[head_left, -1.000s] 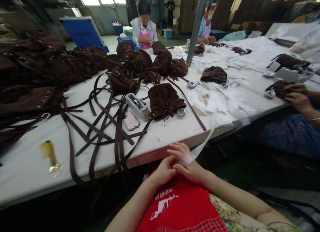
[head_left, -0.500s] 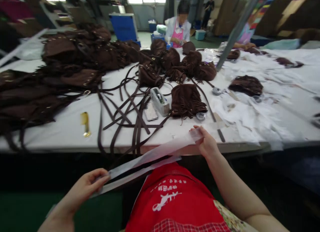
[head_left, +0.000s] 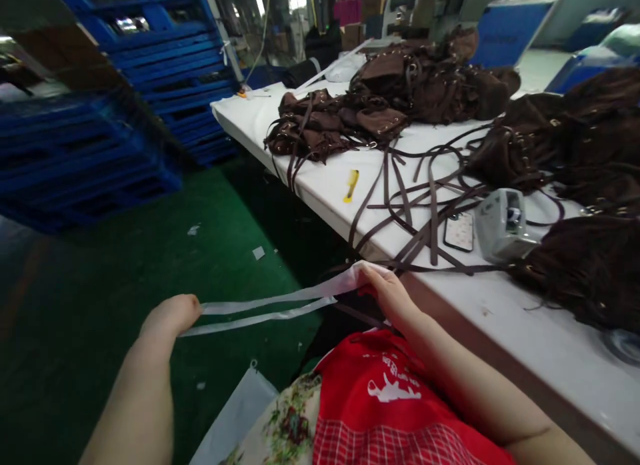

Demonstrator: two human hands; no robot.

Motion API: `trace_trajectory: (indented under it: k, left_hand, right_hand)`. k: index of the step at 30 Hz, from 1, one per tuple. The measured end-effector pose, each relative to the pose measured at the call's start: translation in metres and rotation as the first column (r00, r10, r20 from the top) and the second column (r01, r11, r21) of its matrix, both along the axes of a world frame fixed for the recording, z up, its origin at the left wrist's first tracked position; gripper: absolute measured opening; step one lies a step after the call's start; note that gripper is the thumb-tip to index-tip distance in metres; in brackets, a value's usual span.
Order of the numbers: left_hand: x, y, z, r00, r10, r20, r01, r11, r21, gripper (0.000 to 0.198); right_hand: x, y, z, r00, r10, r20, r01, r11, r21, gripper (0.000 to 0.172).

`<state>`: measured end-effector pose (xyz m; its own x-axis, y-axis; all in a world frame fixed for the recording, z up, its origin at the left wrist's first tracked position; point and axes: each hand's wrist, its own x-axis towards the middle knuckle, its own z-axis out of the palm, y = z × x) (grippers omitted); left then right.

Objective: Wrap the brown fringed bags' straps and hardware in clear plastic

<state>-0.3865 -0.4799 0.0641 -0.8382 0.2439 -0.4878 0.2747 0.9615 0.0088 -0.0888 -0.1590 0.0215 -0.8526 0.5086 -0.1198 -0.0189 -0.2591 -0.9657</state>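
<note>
A long translucent white strip (head_left: 290, 297) stretches between my hands, in front of the red apron. It is doubled, with a second length hanging just below the first. My left hand (head_left: 173, 313) is closed on one end, out over the green floor; its fingers are mostly hidden behind the back of the hand. At the other end my right hand (head_left: 389, 293) pinches the strip beside the table's front edge. Dark brown straps (head_left: 400, 218) trail across the tabletop just beyond my right hand.
Brown bags (head_left: 425, 78) are heaped on the white table (head_left: 330, 191). A tape dispenser (head_left: 500, 225), a phone (head_left: 459, 231) and a yellow-handled tool (head_left: 351, 185) lie there too. Stacked blue pallets (head_left: 170, 71) stand left. Paper scraps (head_left: 259, 253) dot the floor.
My view has swung left, bringing the pallets and green floor into sight. Both hands have kept hold of the strip, and my left hand has turned so its back faces me.
</note>
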Motion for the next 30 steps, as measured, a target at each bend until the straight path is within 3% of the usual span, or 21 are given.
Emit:
trace_trajectory:
  k: [2, 4, 6, 7, 9, 12, 14, 18, 23, 30]
  left_hand:
    - [0.014, 0.001, -0.013, 0.98, -0.021, -0.198, 0.027, 0.999, 0.026, 0.03]
    - [0.039, 0.024, -0.03, 0.942, -0.086, -0.323, 0.162, 0.963, 0.215, 0.035]
    - [0.07, 0.059, -0.047, 0.969, -0.214, -0.123, 0.246, 0.83, 0.501, 0.042]
    - [0.086, 0.078, -0.055, 0.955, -0.295, 0.028, 0.211, 0.743, 0.635, 0.047]
    - [0.112, 0.113, -0.069, 0.853, -0.428, 0.3, 0.02, 0.601, 0.799, 0.056]
    - [0.136, 0.149, -0.082, 0.642, -0.546, 0.538, -0.207, 0.553, 0.807, 0.058]
    - [0.143, 0.163, -0.084, 0.595, -0.549, 0.587, -0.288, 0.537, 0.793, 0.05]
    - [0.147, 0.185, -0.079, 0.625, -0.492, 0.606, -0.411, 0.452, 0.791, 0.033]
    - [0.146, 0.205, -0.068, 0.744, -0.4, 0.535, -0.425, 0.334, 0.841, 0.031]
    - [0.149, 0.219, -0.072, 0.71, -0.351, 0.61, -0.548, 0.27, 0.792, 0.036]
  right_hand:
    - [-0.014, -0.017, -0.01, 0.995, 0.069, 0.078, -0.077, 0.991, 0.113, 0.038]
    - [-0.021, -0.031, -0.02, 0.97, 0.155, 0.189, -0.2, 0.946, 0.254, 0.04]
    - [-0.023, -0.04, -0.026, 0.931, 0.247, 0.269, -0.331, 0.883, 0.333, 0.04]
    - [-0.023, -0.044, -0.027, 0.913, 0.29, 0.288, -0.382, 0.857, 0.346, 0.04]
    - [-0.023, -0.047, -0.029, 0.887, 0.351, 0.3, -0.444, 0.825, 0.35, 0.038]
    - [-0.023, -0.047, -0.033, 0.879, 0.362, 0.31, -0.464, 0.799, 0.382, 0.037]
    - [-0.022, -0.048, -0.038, 0.88, 0.342, 0.33, -0.462, 0.781, 0.421, 0.037]
    - [-0.022, -0.05, -0.047, 0.855, 0.39, 0.343, -0.513, 0.737, 0.44, 0.035]
    - [-0.022, -0.045, -0.05, 0.816, 0.442, 0.374, -0.574, 0.699, 0.426, 0.036]
    - [-0.02, -0.045, -0.052, 0.773, 0.469, 0.427, -0.632, 0.623, 0.46, 0.034]
